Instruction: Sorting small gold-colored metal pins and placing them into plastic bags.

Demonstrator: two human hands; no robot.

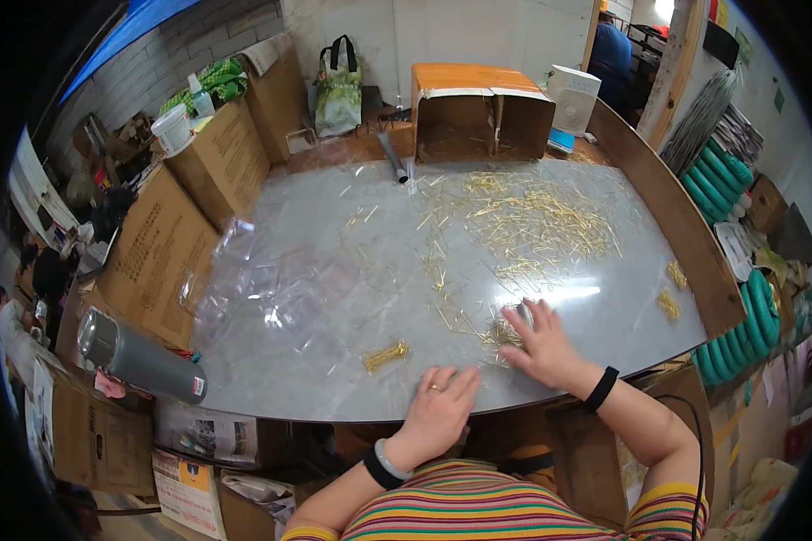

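Observation:
My right hand [546, 350] is spread over a small heap of thin gold-coloured metal pins [507, 332], its fingertips touching or just above them. At the table's near edge, my left hand [438, 415] rests with fingers stretched out and nothing visible in it. A neat bundle of gold pins [385, 356] lies just beyond and left of that hand. Farther back, a large loose pile of the same pins [546, 221] spreads across the grey tabletop [334, 216]. Clear plastic bags or boxes [284, 293] cover the left part of the table.
A dark grey bottle [140, 356] lies tilted at the left edge, beside cardboard boxes [158, 248]. At the back stands an orange-topped open box [483, 117]. A wooden board [672, 216] borders the right side, with two small gold bundles [669, 302] near it. A person [612, 59] is behind.

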